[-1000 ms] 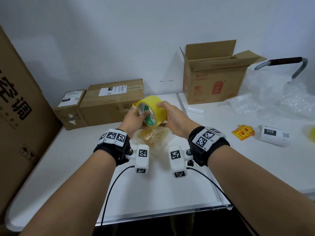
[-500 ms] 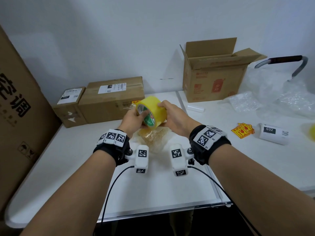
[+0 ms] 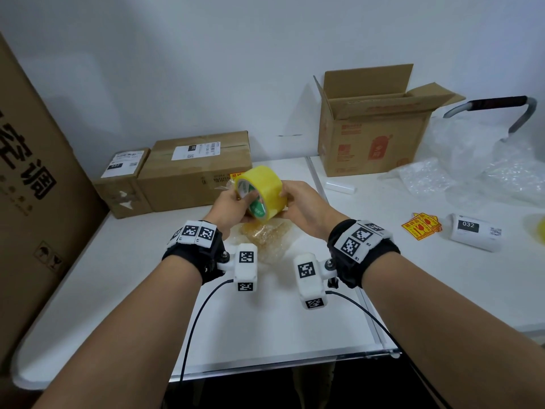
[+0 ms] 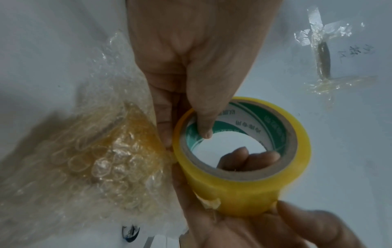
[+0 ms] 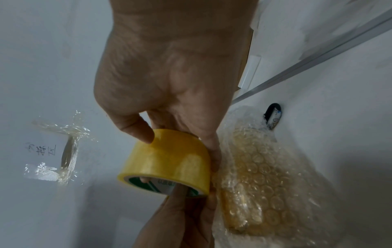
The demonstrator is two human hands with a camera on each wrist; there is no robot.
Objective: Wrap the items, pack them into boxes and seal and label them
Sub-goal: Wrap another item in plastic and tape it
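Both hands hold a yellow tape roll (image 3: 263, 191) (image 4: 244, 169) (image 5: 167, 161) above the white table. My left hand (image 3: 233, 203) grips it with the thumb inside the green-printed core and fingers on the outer rim. My right hand (image 3: 298, 202) wraps its thumb and fingers round the roll's outer face. A short folded tape tab (image 4: 210, 203) sticks out from the roll. Under the hands lies an amber item wrapped in bubble wrap (image 3: 265, 236) (image 4: 101, 156) (image 5: 260, 176).
Two sealed labelled boxes (image 3: 194, 169) stand at the back left, an open box (image 3: 374, 134) at the back right. Loose bubble wrap (image 3: 472, 175), yellow stickers (image 3: 421, 230) and a white label roll (image 3: 474, 236) lie on the right. A tall carton (image 3: 35, 202) stands left.
The roll has been turned slightly between the hands and held a little lower and closer; both hands keep their hold.
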